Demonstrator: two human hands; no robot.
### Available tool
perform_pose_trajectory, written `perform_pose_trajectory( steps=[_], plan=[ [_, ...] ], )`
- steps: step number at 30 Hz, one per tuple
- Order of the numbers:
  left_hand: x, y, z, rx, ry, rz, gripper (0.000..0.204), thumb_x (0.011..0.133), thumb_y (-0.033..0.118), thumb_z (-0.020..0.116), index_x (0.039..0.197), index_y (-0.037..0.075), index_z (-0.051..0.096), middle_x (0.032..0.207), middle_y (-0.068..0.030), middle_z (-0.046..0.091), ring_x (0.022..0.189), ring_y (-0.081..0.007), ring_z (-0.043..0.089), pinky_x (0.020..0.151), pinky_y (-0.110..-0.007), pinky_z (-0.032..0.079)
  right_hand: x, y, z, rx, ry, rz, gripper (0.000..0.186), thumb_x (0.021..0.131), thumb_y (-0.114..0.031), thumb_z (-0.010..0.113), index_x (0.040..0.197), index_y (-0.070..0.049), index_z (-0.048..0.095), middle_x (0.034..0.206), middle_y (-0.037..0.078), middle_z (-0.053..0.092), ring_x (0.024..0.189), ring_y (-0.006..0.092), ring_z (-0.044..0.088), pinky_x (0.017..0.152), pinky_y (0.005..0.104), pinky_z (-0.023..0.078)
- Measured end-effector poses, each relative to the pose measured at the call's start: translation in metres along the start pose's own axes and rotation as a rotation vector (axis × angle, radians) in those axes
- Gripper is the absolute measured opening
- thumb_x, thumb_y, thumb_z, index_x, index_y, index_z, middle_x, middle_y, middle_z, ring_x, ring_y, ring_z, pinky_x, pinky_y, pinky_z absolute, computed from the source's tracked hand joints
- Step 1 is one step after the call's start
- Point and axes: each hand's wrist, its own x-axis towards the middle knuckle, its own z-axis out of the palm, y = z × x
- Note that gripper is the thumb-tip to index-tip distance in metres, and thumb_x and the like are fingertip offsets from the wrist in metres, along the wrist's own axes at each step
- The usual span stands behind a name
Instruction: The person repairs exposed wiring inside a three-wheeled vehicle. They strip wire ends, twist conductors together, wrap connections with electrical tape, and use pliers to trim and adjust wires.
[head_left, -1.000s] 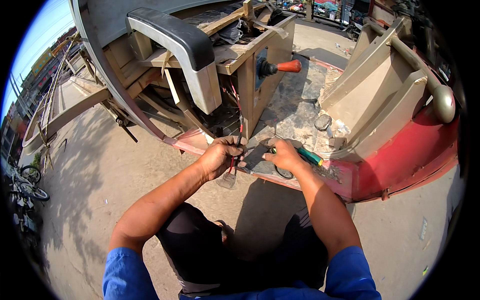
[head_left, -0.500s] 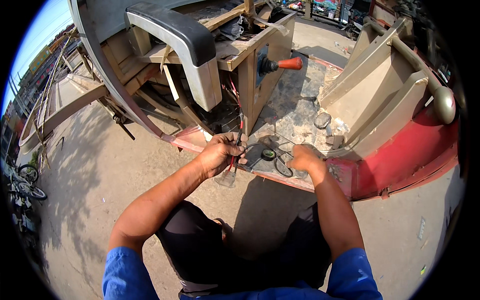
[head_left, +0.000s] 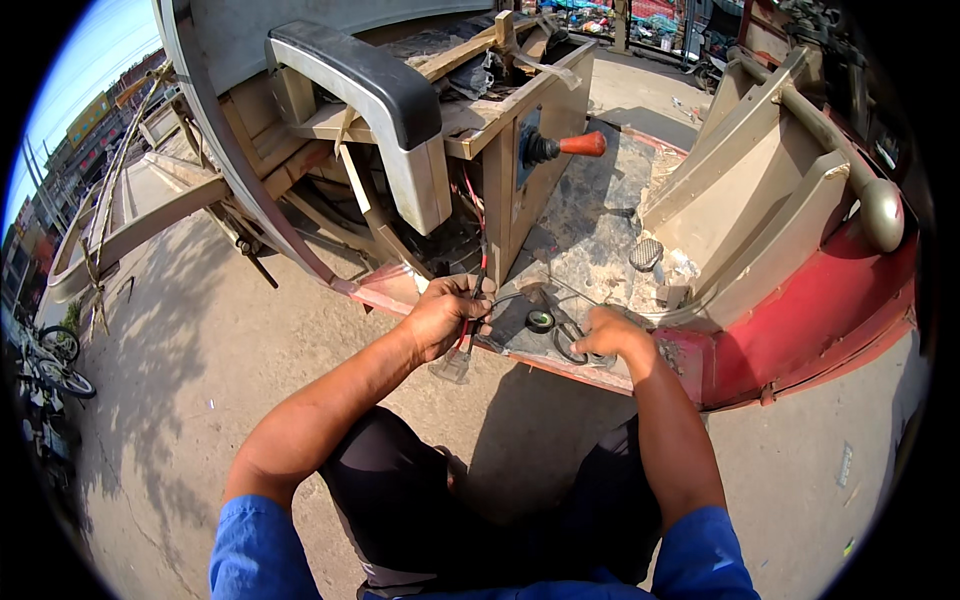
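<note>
My left hand (head_left: 458,310) is closed on red and black wires (head_left: 483,255) that run down from the wooden housing (head_left: 530,190). A translucent piece (head_left: 450,365), perhaps a connector, hangs just below it. My right hand (head_left: 610,335) has its fingers curled on the dark looped handles of what look like scissors (head_left: 568,335) at the edge of the dirty metal step plate (head_left: 590,240). A small black tape roll (head_left: 540,321) with a green core lies between my hands, beside loose dark cable.
A lever with a red knob (head_left: 580,144) sticks out of the housing, under a black-and-grey armrest (head_left: 405,130). To the right are a metal pedal (head_left: 645,255), beige panels (head_left: 745,190) and red bodywork (head_left: 810,310). Bicycles (head_left: 60,360) stand at the far left.
My right hand has moved right and down from beside the tape roll, uncovering it, onto the dark tool. The green-handled tool seen earlier is out of sight. My left hand stays on the wires.
</note>
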Motion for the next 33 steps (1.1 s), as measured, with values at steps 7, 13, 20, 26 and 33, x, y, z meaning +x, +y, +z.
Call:
perform_pose_trajectory(
  steps=[7, 13, 20, 26, 33],
  plan=[
    [-0.003, 0.002, 0.002, 0.026, 0.049, 0.016, 0.02, 0.088, -0.01, 0.06, 0.102, 0.004, 0.061, 0.086, -0.0068, 0.065, 0.073, -0.019, 0.065, 0.064, -0.032, 0.057, -0.008, -0.025, 0.0, -0.088, 0.077, 0.035, 0.043, 0.07, -0.023, 0.076, 0.097, 0.009, 0.067, 0.09, 0.026, 0.069, 0.088, 0.0352, 0.069, 0.077, 0.0411, 0.052],
    [-0.003, 0.001, -0.002, -0.042, 0.043, 0.055, 0.015, 0.09, -0.008, 0.06, 0.094, 0.006, 0.055, 0.087, -0.0068, 0.064, 0.073, -0.0195, 0.065, 0.064, -0.036, 0.059, -0.012, -0.005, -0.019, 0.571, 0.142, 0.054, 0.035, 0.075, -0.014, 0.072, 0.099, 0.01, 0.065, 0.088, 0.017, 0.07, 0.081, 0.0268, 0.067, 0.071, 0.0395, 0.052],
    [-0.003, -0.002, -0.004, -0.036, 0.097, 0.061, 0.015, 0.09, -0.006, 0.062, 0.092, 0.006, 0.054, 0.086, -0.0061, 0.064, 0.075, -0.0192, 0.064, 0.063, -0.035, 0.058, -0.047, -0.035, -0.035, 1.183, 0.176, -0.332, 0.027, 0.072, -0.002, 0.071, 0.098, 0.003, 0.063, 0.088, 0.006, 0.066, 0.077, 0.0141, 0.063, 0.07, 0.0295, 0.051],
    [-0.003, 0.002, 0.003, -0.045, 0.143, 0.068, 0.017, 0.089, -0.005, 0.064, 0.091, 0.006, 0.052, 0.085, -0.0073, 0.063, 0.074, -0.0182, 0.063, 0.061, -0.035, 0.058, -0.083, -0.083, -0.014, 0.96, 0.138, -0.28, 0.018, 0.081, -0.013, 0.071, 0.072, 0.001, 0.063, 0.062, 0.003, 0.059, 0.063, 0.0155, 0.063, 0.058, 0.0341, 0.05],
    [0.004, 0.0, 0.003, -0.025, 0.175, 0.079, 0.018, 0.089, -0.005, 0.065, 0.088, 0.008, 0.051, 0.08, -0.0066, 0.061, 0.072, -0.0184, 0.062, 0.057, -0.034, 0.054, -0.056, -0.087, 0.024, 0.678, 0.253, -0.337, 0.026, 0.081, -0.02, 0.063, 0.078, 0.005, 0.056, 0.067, 0.013, 0.056, 0.064, 0.0242, 0.058, 0.061, 0.042, 0.044]
  ],
)
